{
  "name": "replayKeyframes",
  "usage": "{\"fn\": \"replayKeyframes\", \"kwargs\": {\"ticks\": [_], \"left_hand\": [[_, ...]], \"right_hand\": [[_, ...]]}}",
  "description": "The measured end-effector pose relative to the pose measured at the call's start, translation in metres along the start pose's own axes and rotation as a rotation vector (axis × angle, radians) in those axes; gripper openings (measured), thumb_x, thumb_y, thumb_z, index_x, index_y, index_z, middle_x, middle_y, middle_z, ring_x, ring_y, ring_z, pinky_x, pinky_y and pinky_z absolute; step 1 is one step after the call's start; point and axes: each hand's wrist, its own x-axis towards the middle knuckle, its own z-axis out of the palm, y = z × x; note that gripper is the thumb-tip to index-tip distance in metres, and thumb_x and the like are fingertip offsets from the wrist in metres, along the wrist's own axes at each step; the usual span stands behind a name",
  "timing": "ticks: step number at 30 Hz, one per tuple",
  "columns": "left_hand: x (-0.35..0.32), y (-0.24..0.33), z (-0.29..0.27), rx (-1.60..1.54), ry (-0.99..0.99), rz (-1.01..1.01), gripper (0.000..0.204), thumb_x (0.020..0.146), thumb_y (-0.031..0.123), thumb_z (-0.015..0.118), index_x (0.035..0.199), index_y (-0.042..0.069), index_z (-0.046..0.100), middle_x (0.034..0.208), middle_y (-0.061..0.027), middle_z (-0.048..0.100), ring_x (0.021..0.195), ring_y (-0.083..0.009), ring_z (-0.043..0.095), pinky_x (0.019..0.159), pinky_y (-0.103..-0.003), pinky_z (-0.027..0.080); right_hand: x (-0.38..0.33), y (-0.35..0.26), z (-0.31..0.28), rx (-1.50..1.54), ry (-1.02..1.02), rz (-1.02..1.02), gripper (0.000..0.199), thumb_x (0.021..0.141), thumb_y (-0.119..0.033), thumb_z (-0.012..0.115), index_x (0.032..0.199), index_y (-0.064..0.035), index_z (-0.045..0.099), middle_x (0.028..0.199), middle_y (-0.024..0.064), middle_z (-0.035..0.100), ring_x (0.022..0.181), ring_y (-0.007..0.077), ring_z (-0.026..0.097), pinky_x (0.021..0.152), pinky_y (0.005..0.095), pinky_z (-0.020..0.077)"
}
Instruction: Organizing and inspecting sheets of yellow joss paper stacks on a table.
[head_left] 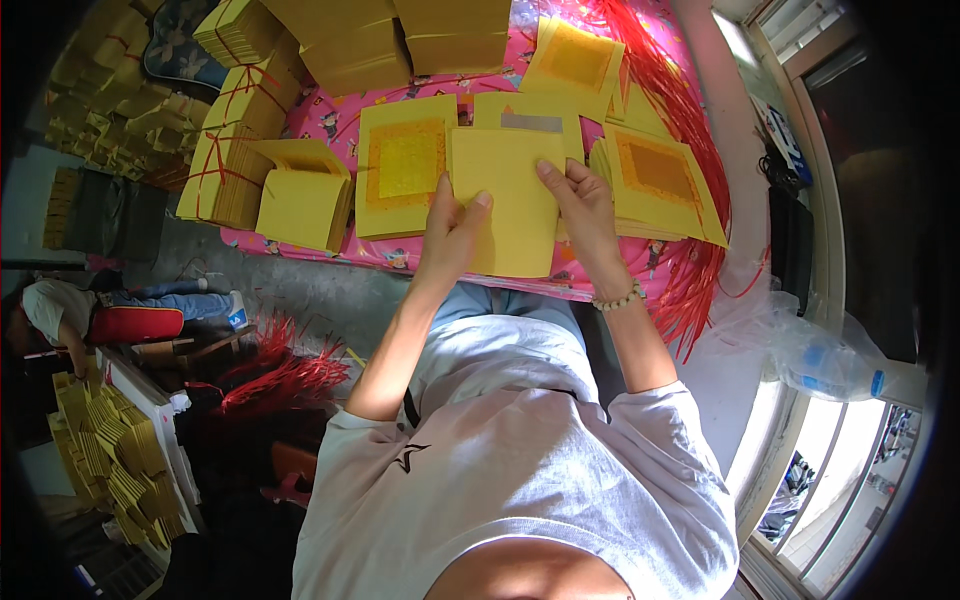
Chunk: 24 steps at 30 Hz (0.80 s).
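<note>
Plain yellow paper [505,200] is held up between my two hands over the near edge of the table; whether it is one sheet or a thin stack I cannot tell. My left hand [452,225] grips its left edge, thumb on top. On its right side my right hand [583,205] pinches the upper edge, with a beaded bracelet on that wrist. Just left lies a yellow sheet with an orange-bordered gold square [410,165]. Behind the held paper is another sheet with a grey patch [532,122]. To the right sits a stack of printed yellow paper [665,180].
A pink patterned cloth [335,120] covers the table. Tied yellow bundles [225,175] and an opened stack [300,215] stand left. Red plastic strips [690,110] hang over the right side. A clear plastic bottle [830,370] lies near the window. Another person [60,310] works at far left.
</note>
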Motion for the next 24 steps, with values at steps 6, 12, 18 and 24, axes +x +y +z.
{"fn": "replayKeyframes", "kwargs": {"ticks": [6, 12, 18, 24], "left_hand": [[-0.004, -0.001, -0.003, -0.032, -0.002, -0.034, 0.034, 0.094, 0.010, 0.051, 0.126, 0.004, 0.042, 0.119, -0.0055, 0.054, 0.108, -0.0108, 0.051, 0.091, -0.025, 0.041], [-0.009, -0.001, -0.009, 0.001, -0.031, -0.025, 0.034, 0.094, 0.011, 0.051, 0.126, 0.004, 0.042, 0.119, -0.0047, 0.054, 0.109, -0.0108, 0.050, 0.092, -0.026, 0.040], [-0.011, 0.002, -0.009, -0.017, -0.035, -0.042, 0.036, 0.094, 0.011, 0.051, 0.128, 0.003, 0.043, 0.121, -0.0042, 0.054, 0.111, -0.0113, 0.050, 0.093, -0.026, 0.040], [-0.006, 0.005, -0.016, -0.033, 0.062, -0.077, 0.026, 0.093, 0.006, 0.050, 0.118, 0.003, 0.044, 0.110, -0.0060, 0.057, 0.102, -0.0108, 0.053, 0.086, -0.026, 0.043]], "right_hand": [[-0.002, -0.006, 0.007, 0.070, 0.034, -0.031, 0.020, 0.092, -0.018, 0.059, 0.096, 0.0010, 0.064, 0.085, 0.0015, 0.066, 0.075, 0.0041, 0.060, 0.066, 0.0185, 0.0484], [0.004, -0.001, -0.002, 0.037, 0.010, -0.042, 0.019, 0.092, -0.019, 0.059, 0.092, -0.0005, 0.064, 0.081, -0.0018, 0.064, 0.072, 0.0029, 0.058, 0.065, 0.0178, 0.0475], [0.002, -0.002, -0.002, 0.023, 0.043, -0.002, 0.021, 0.092, -0.020, 0.060, 0.093, -0.0003, 0.064, 0.081, -0.0004, 0.065, 0.068, 0.0043, 0.059, 0.060, 0.0193, 0.0494], [-0.009, -0.009, 0.002, -0.050, -0.088, 0.252, 0.022, 0.091, -0.019, 0.061, 0.098, 0.0015, 0.064, 0.082, 0.0033, 0.067, 0.066, 0.0058, 0.061, 0.054, 0.0189, 0.0489]]}}
